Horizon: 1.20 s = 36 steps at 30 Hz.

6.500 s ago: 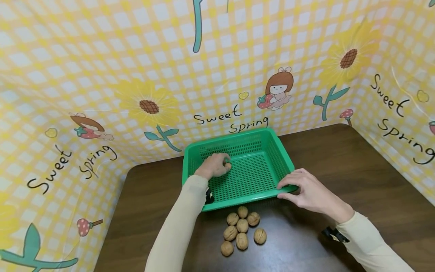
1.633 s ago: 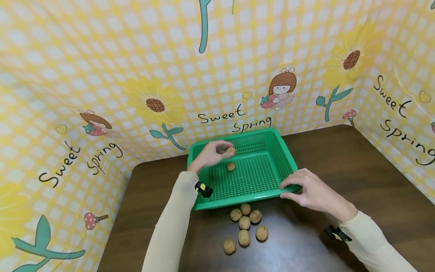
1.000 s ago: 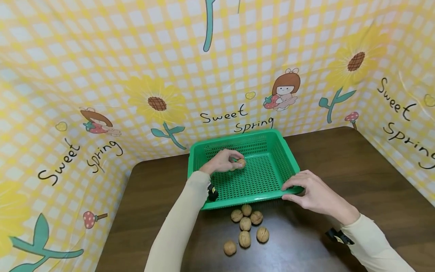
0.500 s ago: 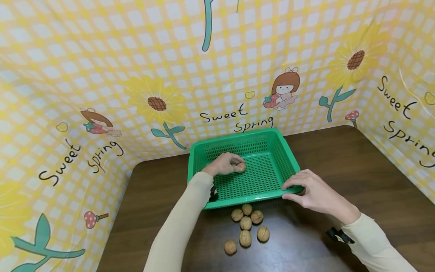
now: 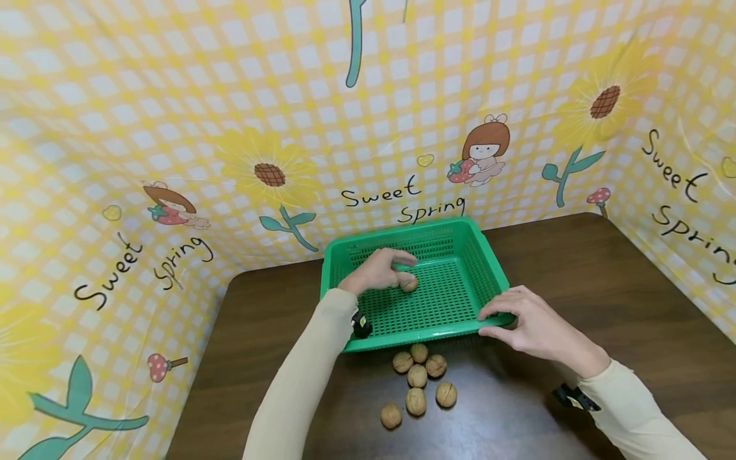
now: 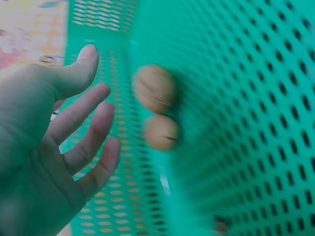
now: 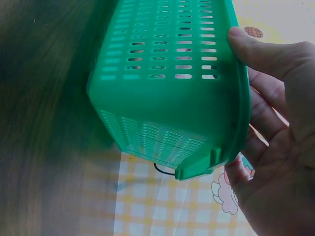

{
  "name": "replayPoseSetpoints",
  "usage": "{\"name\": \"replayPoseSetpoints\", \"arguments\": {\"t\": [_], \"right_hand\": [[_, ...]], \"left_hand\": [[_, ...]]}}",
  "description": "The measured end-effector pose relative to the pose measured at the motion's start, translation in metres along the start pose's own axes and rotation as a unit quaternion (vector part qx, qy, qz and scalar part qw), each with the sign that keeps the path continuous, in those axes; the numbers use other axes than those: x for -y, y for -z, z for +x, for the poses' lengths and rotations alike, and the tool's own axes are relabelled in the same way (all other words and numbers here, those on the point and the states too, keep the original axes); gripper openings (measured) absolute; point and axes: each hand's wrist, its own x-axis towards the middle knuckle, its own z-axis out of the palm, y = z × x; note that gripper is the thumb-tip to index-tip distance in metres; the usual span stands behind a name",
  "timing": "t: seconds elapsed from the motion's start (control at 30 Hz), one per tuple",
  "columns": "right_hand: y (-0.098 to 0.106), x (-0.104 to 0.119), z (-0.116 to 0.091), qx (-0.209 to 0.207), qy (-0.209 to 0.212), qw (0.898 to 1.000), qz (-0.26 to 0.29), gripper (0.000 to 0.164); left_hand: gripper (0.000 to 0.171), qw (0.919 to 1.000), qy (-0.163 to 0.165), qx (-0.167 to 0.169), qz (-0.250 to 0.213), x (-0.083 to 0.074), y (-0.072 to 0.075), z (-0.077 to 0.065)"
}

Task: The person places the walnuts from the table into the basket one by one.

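Inside the green plastic basket [image 5: 425, 333], my left hand [image 5: 379, 271] hovers with its fingers spread and holds nothing. A walnut [image 5: 409, 282] lies on the basket floor by the left thumb. The left wrist view shows two walnuts, a larger one [image 6: 154, 88] touching a smaller one [image 6: 161, 132], both apart from the fingers. My right hand [image 5: 535, 326] grips the basket's rim at the front right corner. In the right wrist view, the thumb lies on one side of that rim [image 7: 242, 93] and the fingers on the other. Several walnuts [image 5: 416, 376] lie on the table before the basket.
The dark wooden table [image 5: 270, 332] carries the basket near its back edge. Behind and at both sides hangs a yellow checked cloth [image 5: 368, 128] with printed flowers and lettering. Black wrist cameras [image 5: 575, 397] sit on both forearms.
Since the first frame, one walnut has left the table group. The left hand lowered it into the basket, then spread its fingers and let go. The right hand keeps its grip on the rim.
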Motion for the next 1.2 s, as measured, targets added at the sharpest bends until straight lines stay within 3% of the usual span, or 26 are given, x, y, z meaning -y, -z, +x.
{"name": "replayPoseSetpoints", "arguments": {"t": [0.33,0.5,0.63,0.77,0.93,1.2], "right_hand": [[-0.001,-0.001,0.001,-0.004,0.008,1.000,0.003,0.027],[-0.001,0.000,0.003,-0.002,0.008,1.000,0.002,0.026],[-0.001,0.001,0.006,0.002,0.008,1.000,0.002,0.024],[0.002,0.001,0.007,0.003,0.008,1.000,0.000,0.024],[0.006,0.002,0.005,-0.006,0.011,1.000,0.002,0.026],[0.003,0.003,0.002,-0.007,0.011,1.000,0.012,0.026]], "left_hand": [[0.044,0.9970,-0.074,-0.020,0.011,-0.056,0.023,-0.039],[0.045,0.9920,-0.119,-0.041,0.008,-0.081,0.021,-0.073],[0.046,0.9867,-0.147,-0.068,0.020,-0.091,0.013,-0.102],[0.047,0.9811,-0.170,-0.084,0.036,-0.092,0.001,-0.125],[0.044,0.9812,-0.180,-0.065,0.022,-0.085,-0.024,-0.148],[0.041,0.9888,-0.136,-0.014,-0.059,-0.048,-0.068,-0.182]]}}
